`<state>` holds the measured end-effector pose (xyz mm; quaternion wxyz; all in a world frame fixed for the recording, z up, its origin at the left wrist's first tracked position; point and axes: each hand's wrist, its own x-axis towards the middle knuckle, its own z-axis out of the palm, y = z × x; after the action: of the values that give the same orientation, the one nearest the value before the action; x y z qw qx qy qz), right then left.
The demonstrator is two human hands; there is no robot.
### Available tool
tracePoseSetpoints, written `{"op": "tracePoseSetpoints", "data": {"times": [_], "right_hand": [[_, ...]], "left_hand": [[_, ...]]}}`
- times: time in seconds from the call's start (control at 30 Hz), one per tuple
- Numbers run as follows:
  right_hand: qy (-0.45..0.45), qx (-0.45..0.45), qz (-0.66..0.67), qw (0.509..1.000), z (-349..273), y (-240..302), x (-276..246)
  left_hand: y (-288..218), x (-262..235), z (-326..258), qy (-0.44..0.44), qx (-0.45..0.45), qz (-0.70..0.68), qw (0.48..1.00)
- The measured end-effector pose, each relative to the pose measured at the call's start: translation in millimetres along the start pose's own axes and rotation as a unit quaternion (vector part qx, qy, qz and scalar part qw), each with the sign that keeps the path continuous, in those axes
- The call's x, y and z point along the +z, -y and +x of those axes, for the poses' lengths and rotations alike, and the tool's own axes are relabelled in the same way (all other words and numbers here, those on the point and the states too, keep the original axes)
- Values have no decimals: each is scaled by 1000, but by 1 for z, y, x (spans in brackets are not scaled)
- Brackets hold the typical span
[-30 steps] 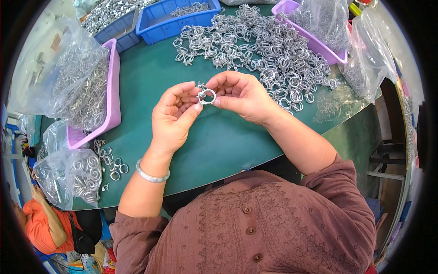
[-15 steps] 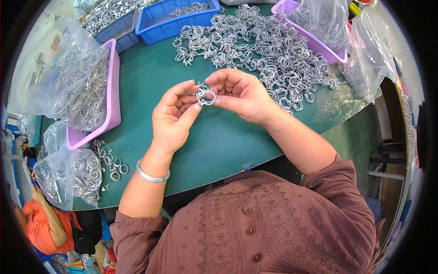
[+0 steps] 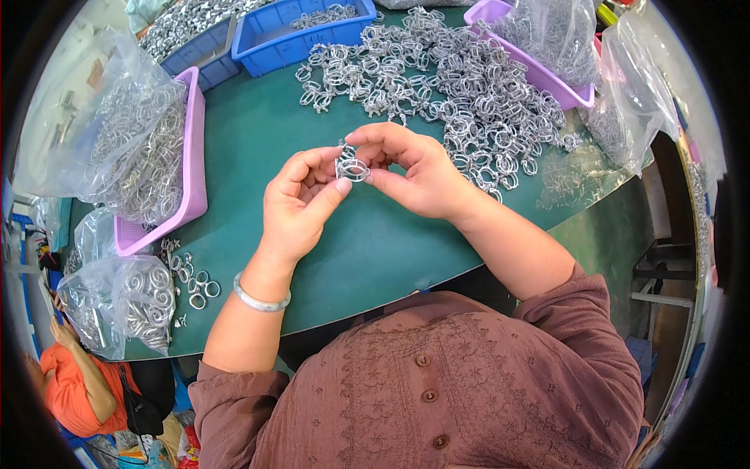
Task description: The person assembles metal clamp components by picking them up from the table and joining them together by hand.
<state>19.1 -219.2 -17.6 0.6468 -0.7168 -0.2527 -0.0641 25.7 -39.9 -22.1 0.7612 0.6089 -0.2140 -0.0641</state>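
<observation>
Between my two hands, above the green table, is a silver metal ring point(image 3: 354, 170) with a small clip-like piece at its upper left. My left hand point(image 3: 297, 199) is closed on its left side, thumb and fingers pinching it. Thumb and bent fingers of my right hand point(image 3: 414, 172) grip it from the right, with a fingertip at the small piece. Beyond the hands spreads a large heap of similar silver rings point(image 3: 476, 86). Exactly how the small piece joins the ring is too fine to make out.
A pink basket point(image 3: 195, 148) of bagged rings stands left, another purple basket point(image 3: 574, 95) at right. Blue bins point(image 3: 312, 37) line the back. Near left lie loose rings point(image 3: 201, 288) beside a bag of spiral metal parts point(image 3: 144, 293). A person in orange point(image 3: 74, 391) sits lower left.
The ring has tilted in my fingers and now looks flatter. My right hand has shifted slightly, its index fingertip closer to the small piece. My left hand stays nearly in place.
</observation>
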Motion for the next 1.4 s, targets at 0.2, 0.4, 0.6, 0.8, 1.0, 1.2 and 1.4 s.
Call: {"op": "tracePoseSetpoints", "data": {"times": [0.2, 0.4, 0.6, 0.8, 1.0, 1.2, 1.4], "right_hand": [[-56, -50, -70, 995, 4, 1, -8], [-53, -76, -376, 922, 4, -7, -15], [0, -57, -504, 862, -2, -9, -12], [-17, -72, -386, 920, -1, -8, -10], [28, -145, -307, 940, 2, 2, -5], [-5, -145, -208, 967, 1, 1, -1], [-20, -29, -26, 999, -2, -8, -1]], "left_hand": [[0, -9, 4, -63, -100, -79, 990], [1, -19, 8, -69, -152, -221, 961], [-4, -16, 7, -68, -190, -219, 955], [-3, -7, 5, -44, -225, -84, 970], [-3, -3, 1, 4, -255, 19, 967], [-5, 2, 1, -11, -213, 29, 976], [1, 2, -1, -10, -44, 202, 978]]}}
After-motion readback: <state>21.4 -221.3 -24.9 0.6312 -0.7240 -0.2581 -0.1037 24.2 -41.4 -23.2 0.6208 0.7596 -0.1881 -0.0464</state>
